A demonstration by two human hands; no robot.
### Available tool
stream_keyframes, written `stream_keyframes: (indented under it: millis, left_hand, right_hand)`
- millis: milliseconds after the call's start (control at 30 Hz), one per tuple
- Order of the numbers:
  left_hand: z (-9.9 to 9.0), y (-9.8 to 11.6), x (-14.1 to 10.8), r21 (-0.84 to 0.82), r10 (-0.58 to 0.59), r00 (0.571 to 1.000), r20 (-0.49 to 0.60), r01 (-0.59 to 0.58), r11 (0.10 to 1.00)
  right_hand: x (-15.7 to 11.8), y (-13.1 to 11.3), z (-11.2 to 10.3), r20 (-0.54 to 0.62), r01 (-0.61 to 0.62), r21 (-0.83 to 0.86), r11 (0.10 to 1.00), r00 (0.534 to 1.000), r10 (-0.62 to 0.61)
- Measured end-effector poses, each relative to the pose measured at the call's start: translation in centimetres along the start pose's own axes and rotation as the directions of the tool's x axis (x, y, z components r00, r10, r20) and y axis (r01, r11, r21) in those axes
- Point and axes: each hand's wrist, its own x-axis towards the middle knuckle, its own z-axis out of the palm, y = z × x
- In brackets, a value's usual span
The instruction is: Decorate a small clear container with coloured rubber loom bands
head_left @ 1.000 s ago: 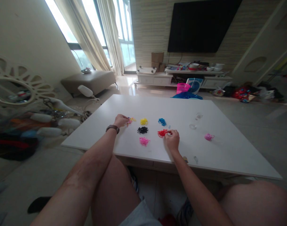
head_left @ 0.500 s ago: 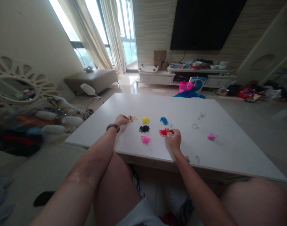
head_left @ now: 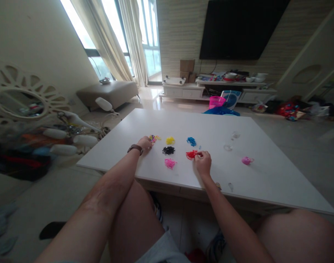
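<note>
My left hand (head_left: 145,143), below a watch on the wrist, rests at a small multicoloured pile (head_left: 152,138); its fingertips are too small to make out. My right hand (head_left: 203,160) has its thumb and fingers pinched together at the right edge of a red pile (head_left: 191,155); whatever lies between them is hidden. Between the hands are a yellow pile (head_left: 170,140), a black pile (head_left: 168,150) and a pink pile (head_left: 170,163) of small loose pieces. A blue pile (head_left: 191,141) lies behind the red one.
On the white table (head_left: 276,175), a pink round object (head_left: 247,160) and clear items (head_left: 227,147) lie to the right. Two small objects, one a clear piece (head_left: 231,186), lie near the front edge. Beyond the table stands a pink basket (head_left: 216,102).
My left hand has shifted slightly right and toward me, beside the multicoloured pile. My right hand stays at the red pile. The view has moved slightly.
</note>
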Motion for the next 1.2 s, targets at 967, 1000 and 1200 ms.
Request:
stream_keyframes:
  millis: [967, 1000, 1200]
  left_hand:
    - [4.7, 8.8, -5.4, -0.342, 0.642, 0.711, 0.286, -0.551, 0.761]
    - [5.1, 9.2, -5.8, -0.338, 0.656, 0.692, 0.301, -0.566, 0.752]
    - [6.5, 10.8, -7.0, -0.391, 0.705, 0.633, 0.321, -0.589, 0.707]
  right_hand:
    - [-0.7, -1.8, -0.2, 0.173, 0.326, 0.154, 0.933, 0.921, -0.350]
    - [-0.8, -1.9, -0.2, 0.193, 0.342, 0.173, 0.924, 0.908, -0.372]
    - [-0.8, -1.9, -0.4, 0.224, 0.343, 0.240, 0.908, 0.890, -0.396]
